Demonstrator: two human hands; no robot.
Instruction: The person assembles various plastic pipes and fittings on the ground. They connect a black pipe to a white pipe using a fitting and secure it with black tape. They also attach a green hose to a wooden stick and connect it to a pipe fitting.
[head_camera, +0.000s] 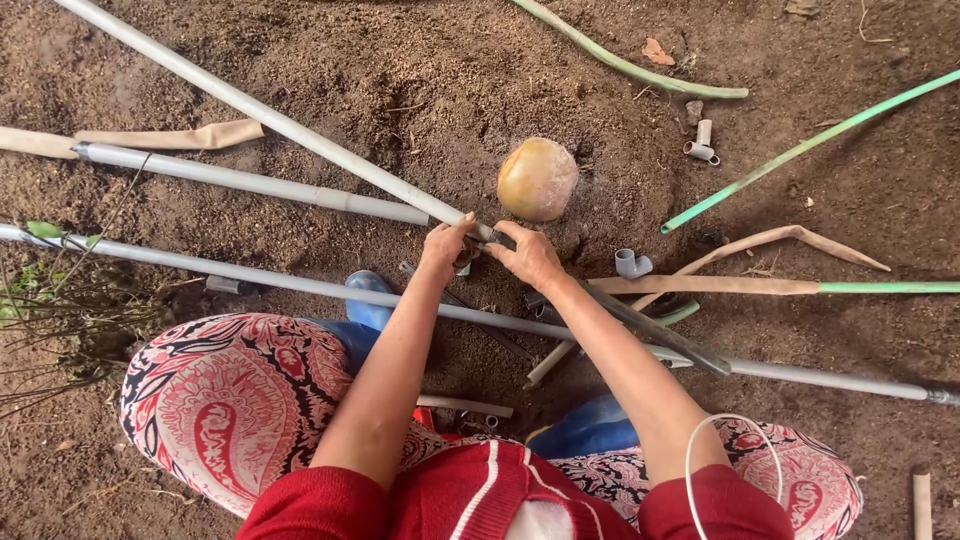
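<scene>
Both arms extended forward, bare; left hand (446, 247) and right hand (528, 256) brought close together, fingers curled.

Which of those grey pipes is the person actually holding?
The long diagonal pipe from the upper left; both hands, left and right, meet at its lower end. The others lie untouched.

A round tan gourd (537, 178) lies on the soil just beyond the hands. Farther beyond them, to the right, sit two small grey pipe fittings (701, 143), and a grey elbow fitting (632, 263) rests just right of the hands. A green hose (628, 62) curves well beyond, and a green pipe (800, 150) slants far right.
</scene>
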